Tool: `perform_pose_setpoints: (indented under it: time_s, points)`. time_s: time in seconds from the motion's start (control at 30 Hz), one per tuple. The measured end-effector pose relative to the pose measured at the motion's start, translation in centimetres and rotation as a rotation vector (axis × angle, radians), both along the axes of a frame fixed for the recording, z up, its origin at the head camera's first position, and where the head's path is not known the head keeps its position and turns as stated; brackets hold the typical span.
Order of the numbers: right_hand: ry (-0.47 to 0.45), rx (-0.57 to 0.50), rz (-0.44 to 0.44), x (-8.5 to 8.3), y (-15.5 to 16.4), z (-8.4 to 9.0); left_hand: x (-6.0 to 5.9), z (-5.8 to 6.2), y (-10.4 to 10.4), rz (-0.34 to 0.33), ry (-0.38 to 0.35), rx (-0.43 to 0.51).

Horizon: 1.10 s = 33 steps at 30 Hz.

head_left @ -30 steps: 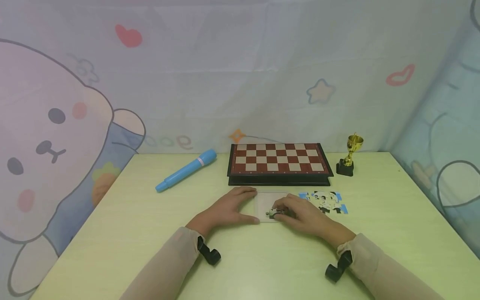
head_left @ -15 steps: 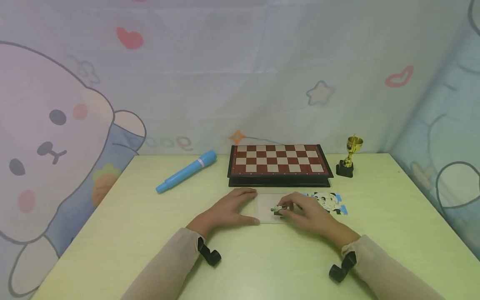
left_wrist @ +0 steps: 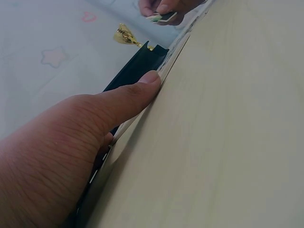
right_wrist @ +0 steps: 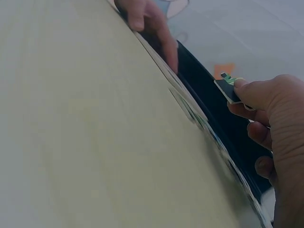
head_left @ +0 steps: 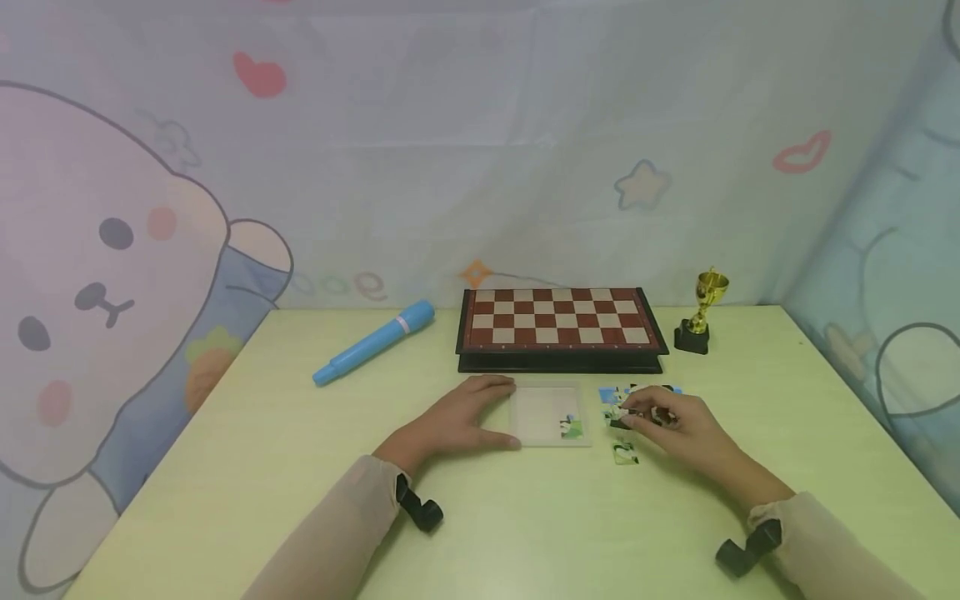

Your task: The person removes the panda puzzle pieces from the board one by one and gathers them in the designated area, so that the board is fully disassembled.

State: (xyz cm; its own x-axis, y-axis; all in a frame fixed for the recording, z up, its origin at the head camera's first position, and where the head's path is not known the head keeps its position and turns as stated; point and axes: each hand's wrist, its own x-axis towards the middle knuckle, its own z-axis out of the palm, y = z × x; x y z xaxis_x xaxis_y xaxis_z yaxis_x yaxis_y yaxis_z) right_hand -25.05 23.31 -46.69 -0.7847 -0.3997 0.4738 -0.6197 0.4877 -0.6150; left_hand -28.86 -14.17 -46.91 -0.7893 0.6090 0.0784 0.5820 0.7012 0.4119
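Note:
In the head view my left hand [head_left: 457, 421] touches the left side of a shallow white puzzle tray [head_left: 513, 417], its fingers at the far corner and its thumb at the near one. One panda puzzle piece [head_left: 571, 427] lies in the tray's near right corner. To the tray's right, my right hand [head_left: 678, 429] pinches another puzzle piece [right_wrist: 229, 90], dark with some green, between thumb and fingers. It is over a group of puzzle pieces [head_left: 609, 395], partly hidden by the hand. A single puzzle piece [head_left: 625, 452] lies on the table nearer to me.
A folded chessboard box [head_left: 558, 360] stands right behind the tray. Behind the right hand is a small gold trophy [head_left: 701, 308] on a black base. At the back left lies a blue pen-shaped tube [head_left: 372, 343]. A printed cloth [head_left: 450, 150] hangs behind the table.
My right hand has moved right, from over the tray to over the loose pieces, with a piece pinched. The piece in the tray corner and the single near piece now show. My left hand stays put.

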Motion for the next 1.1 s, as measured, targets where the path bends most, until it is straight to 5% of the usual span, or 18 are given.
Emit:
perform_pose_setpoints:
  time_s: [0.27, 0.63, 1.1]
  points:
    - [0.027, 0.057, -0.031, 1.3, 4.0, -0.3, 0.1, 0.5, 0.0, -0.009, 0.005, 0.007]
    - [0.108, 0.071, 0.214, 1.9, 5.2, -0.6, 0.2, 0.4, 0.0, -0.011, 0.002, 0.004]
    - [0.218, 0.164, 0.201, 1.3, 5.2, -0.5, 0.3, 0.7, 0.0, -0.007, -0.007, 0.012]
